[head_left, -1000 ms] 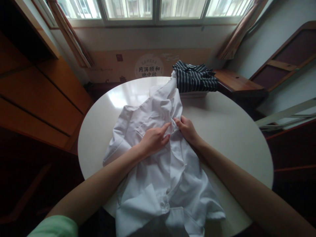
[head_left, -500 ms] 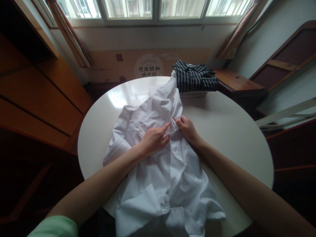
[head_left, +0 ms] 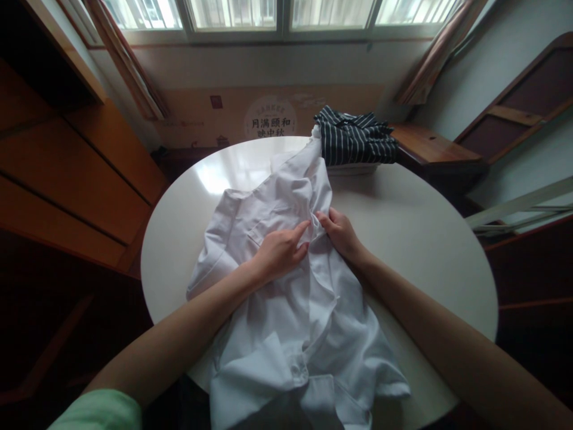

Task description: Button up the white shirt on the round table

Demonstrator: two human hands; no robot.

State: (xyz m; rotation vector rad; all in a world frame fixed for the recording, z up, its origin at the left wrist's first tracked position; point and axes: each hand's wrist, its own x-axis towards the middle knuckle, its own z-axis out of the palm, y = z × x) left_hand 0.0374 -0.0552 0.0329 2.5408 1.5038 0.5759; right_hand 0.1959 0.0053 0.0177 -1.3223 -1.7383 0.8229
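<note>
The white shirt (head_left: 259, 322) lies lengthwise, narrow end (head_left: 316, 136) toward the surface's (head_left: 416, 245) far edge, right hand (head_left: 344, 237) pinching its placket (head_left: 320, 286), left hand's (head_left: 280, 252) fingers spread.

1. We see a pale, glossy bench (head_left: 416, 239) with a rounded rim, a bright patch of light shining on its far left part.
2. Across its middle we find a white garment (head_left: 277, 316), spread out and creased, its near end reaching past the near rim.
3. At the far edge, right of centre, we see dark clothing with white stripes (head_left: 356, 143), heaped on a pale layer (head_left: 353, 170) resting on the bench.
</note>
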